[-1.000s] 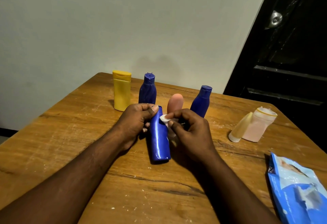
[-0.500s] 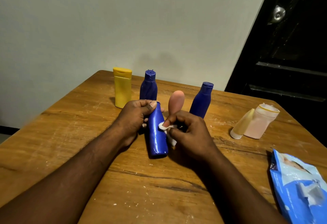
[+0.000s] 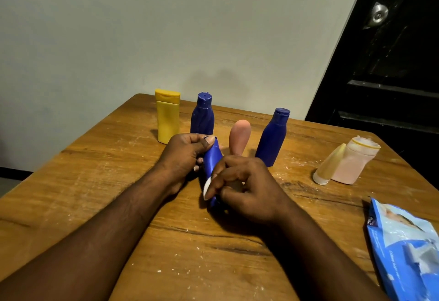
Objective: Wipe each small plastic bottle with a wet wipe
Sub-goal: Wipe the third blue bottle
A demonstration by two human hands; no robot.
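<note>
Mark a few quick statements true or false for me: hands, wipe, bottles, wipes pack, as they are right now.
1. The left hand grips the glossy blue bottle near its top end. True.
2. The right hand pinches a white wipe against that bottle. True.
3. The yellow bottle lies on its side. False: it stands upright.
4. The wipes pack lies left of the hands. False: it lies to their right.
5. The pink bottle stands upright behind the hands. True.
</note>
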